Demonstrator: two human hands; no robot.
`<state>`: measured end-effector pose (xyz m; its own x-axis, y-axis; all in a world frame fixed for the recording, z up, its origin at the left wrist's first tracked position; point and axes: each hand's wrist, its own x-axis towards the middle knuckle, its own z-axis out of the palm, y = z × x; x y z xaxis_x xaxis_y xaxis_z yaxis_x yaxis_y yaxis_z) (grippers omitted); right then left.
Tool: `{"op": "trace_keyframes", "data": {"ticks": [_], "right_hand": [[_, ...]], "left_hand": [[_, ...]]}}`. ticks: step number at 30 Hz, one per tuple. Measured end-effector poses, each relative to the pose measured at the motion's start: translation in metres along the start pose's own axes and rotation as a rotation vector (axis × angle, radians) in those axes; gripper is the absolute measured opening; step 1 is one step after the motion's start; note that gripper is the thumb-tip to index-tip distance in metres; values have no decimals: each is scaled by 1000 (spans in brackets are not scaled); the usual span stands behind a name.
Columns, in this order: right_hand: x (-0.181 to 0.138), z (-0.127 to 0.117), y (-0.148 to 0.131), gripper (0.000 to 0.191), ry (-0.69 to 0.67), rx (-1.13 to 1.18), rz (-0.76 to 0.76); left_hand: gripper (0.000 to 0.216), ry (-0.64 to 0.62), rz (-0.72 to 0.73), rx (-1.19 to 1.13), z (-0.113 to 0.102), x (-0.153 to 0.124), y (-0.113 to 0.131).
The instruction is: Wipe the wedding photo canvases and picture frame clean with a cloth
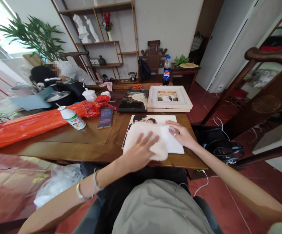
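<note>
A photo panel [177, 148] with a picture of two people lies flat at the table's front edge. A cream fluffy cloth [133, 136] covers much of its left and lower part, and one corner of the cloth hangs toward the table edge. My left hand [143, 149] lies on the cloth with its fingers spread. My right hand [183, 135], with a ring on one finger, rests on the right side of the panel, its fingers stretched out and thumb apart. Behind the panel lie a dark photo board [133, 101] and a white framed photo [187, 102].
On the wooden table [92, 143] are a phone [105, 117], a white bottle [71, 117], a long red plastic-wrapped roll [38, 125], orange scissors [137, 86] and a cola bottle [166, 70]. Pots [74, 87] and another person [65, 70] are at left. A carved chair [260, 91] stands at right.
</note>
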<state>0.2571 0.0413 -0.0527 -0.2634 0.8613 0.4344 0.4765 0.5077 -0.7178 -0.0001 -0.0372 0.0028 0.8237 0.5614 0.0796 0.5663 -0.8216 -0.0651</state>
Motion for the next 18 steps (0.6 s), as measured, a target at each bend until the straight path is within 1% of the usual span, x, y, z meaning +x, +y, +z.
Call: {"op": "trace_keyframes", "data": {"ticks": [2,4,6,9,11,13,15,16,18], "right_hand": [[0,0,0,33,-11,5,-17],[0,0,0,33,-9,3,-17],[0,0,1,31,2,-3,-3],[0,0,1,29,10,-2,-4],[0,0,1,29,10,5,-18],[0,0,1,29,14,13,-27],[0,1,1,30,20,16,-26],[0,1,1,30,22,17,-22],[0,1,1,30,23,18,-18]], "left_hand": [[22,10,34,-23,-2,-11,13],[23,5,32,-32,-2,-13,10],[25,-15,3,-18,-2,-6,-9],[27,-42,-30,12,1,14,-57],[28,-20,-64,7,4,29,-89],[31,17,-116,0,7,42,-114],[30,40,-136,1,10,49,-125],[28,46,-131,5,10,50,-126],[27,62,-110,22,9,47,-120]]}}
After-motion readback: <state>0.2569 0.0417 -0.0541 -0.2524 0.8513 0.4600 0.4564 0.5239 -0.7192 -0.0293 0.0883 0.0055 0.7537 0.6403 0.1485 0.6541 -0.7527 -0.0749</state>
